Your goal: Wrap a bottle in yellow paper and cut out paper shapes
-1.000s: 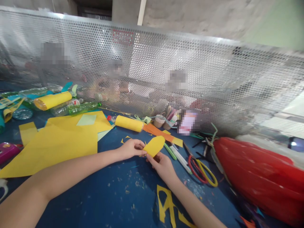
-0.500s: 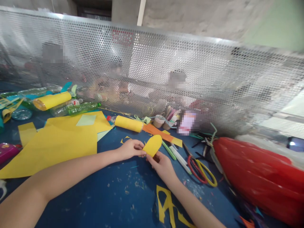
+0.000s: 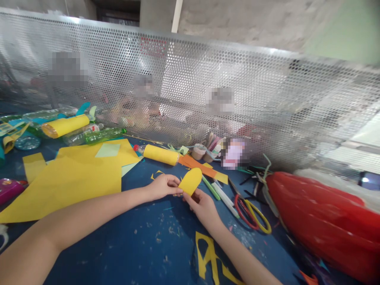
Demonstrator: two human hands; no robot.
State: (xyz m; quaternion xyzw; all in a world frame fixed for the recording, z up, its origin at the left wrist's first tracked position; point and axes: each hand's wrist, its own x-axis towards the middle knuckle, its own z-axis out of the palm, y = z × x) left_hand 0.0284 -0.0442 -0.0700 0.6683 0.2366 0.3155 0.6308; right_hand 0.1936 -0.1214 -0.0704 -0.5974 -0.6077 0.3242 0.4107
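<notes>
Both my hands hold one small rounded piece of yellow paper [image 3: 190, 180] just above the blue table [image 3: 142, 245]. My left hand [image 3: 162, 186] pinches its left edge with fingers closed. From below, my right hand [image 3: 201, 206] grips its lower right edge, fingers curled. A bottle wrapped in yellow paper [image 3: 160, 154] lies just beyond the hands, next to orange paper strips [image 3: 198, 165].
Large yellow paper sheets [image 3: 68, 180] cover the table at left. Green and white pens [image 3: 221, 194] and coloured wire loops [image 3: 252, 211] lie to the right, beside a red shiny bag [image 3: 323, 221]. A yellow cut-out scrap [image 3: 209, 257] lies near me. A perforated metal screen [image 3: 190, 91] stands behind, people beyond it.
The yellow paper piece has turned slightly, its tip now more upright and closer in. Both hands have stayed almost where they were.
</notes>
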